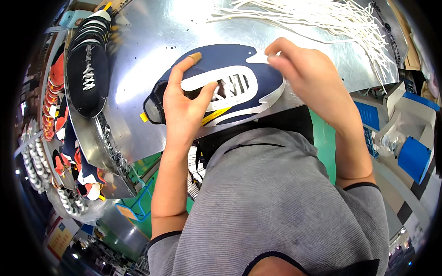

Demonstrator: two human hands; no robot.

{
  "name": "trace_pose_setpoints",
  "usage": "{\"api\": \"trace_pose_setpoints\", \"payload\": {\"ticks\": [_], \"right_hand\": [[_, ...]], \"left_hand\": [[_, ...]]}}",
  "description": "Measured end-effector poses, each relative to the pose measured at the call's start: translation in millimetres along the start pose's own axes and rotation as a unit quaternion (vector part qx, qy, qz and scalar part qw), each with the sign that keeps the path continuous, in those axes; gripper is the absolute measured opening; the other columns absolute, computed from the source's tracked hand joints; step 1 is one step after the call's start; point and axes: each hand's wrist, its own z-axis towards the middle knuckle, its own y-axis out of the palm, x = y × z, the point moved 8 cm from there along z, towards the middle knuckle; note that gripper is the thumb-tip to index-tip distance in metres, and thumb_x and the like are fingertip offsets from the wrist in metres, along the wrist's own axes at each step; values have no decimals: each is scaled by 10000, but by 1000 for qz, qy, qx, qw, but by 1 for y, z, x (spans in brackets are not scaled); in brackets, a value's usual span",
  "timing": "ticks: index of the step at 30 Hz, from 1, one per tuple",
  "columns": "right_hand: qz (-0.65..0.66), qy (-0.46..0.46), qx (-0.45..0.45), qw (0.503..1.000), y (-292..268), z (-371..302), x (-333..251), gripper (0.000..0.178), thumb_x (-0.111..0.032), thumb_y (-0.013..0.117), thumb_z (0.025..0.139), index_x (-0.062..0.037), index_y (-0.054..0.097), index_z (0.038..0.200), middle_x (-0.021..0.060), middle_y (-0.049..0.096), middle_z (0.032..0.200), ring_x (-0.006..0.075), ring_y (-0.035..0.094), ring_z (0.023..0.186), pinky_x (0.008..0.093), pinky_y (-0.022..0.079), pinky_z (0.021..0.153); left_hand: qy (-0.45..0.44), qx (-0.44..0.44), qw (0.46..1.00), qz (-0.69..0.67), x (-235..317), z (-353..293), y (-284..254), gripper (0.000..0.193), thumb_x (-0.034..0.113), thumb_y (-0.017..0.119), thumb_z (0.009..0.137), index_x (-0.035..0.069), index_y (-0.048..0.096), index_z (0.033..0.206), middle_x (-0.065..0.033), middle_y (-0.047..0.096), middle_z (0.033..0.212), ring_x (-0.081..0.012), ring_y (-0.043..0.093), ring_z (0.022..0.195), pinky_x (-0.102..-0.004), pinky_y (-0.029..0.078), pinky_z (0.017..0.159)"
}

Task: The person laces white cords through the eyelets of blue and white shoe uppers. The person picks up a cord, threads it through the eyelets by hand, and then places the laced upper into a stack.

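A navy shoe upper with white trim lies on the metal table in front of me, its toe to the right. White laces zigzag through its white-edged middle opening. My left hand holds it near the heel end, thumb and forefinger spread across the opening; a tan cover sits on the forefinger's tip. The other left fingers are hidden. Over the toe end, my right hand has thumb and forefinger pinched together beside a white trim piece. Whatever is between those fingertips is blurred and cannot be made out.
Many loose white laces spread across the table's far right. Stacked black shoe uppers stand at the left edge. Beyond it hang red and white uppers. Blue and white plastic bins are at my right.
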Motion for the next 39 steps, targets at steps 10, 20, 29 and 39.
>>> {"api": "trace_pose_setpoints", "payload": {"ticks": [10, 20, 29, 39], "right_hand": [[208, -24, 199, 957, 35, -1, 26, 163, -90, 717, 806, -141, 700, 960, 13, 628, 651, 140, 588, 523, 263, 443, 501], [30, -274, 179, 944, 37, -10, -23, 250, -10, 722, 692, -134, 703, 908, 23, 546, 654, 192, 566, 556, 327, 411, 470], [172, -171, 45, 969, 49, -23, -25, 144, -94, 728, 783, -95, 696, 923, 39, 653, 761, 193, 618, 601, 320, 490, 554], [317, 124, -53, 939, 74, -32, 21, 236, -210, 738, 875, -4, 737, 989, 19, 692, 778, 63, 581, 704, 224, 469, 650]], "left_hand": [[-56, -103, 985, -125, 16, 9, 23, 675, -46, 759, 774, -11, 429, 1362, -146, 633, 1133, -182, 649, 991, -323, 543, 903], [-110, -119, 982, -93, 9, 7, 20, 603, -21, 737, 814, 16, 466, 1351, -94, 660, 1021, -107, 620, 853, -254, 512, 778], [-74, -66, 992, -81, 10, 23, 21, 435, 134, 611, 970, 33, 453, 1362, -121, 683, 954, -134, 648, 845, -272, 522, 752], [175, -13, 935, 307, 32, -42, 5, 306, 50, 666, 904, 7, 550, 1184, -192, 682, 975, -328, 687, 910, -378, 527, 780]]}}
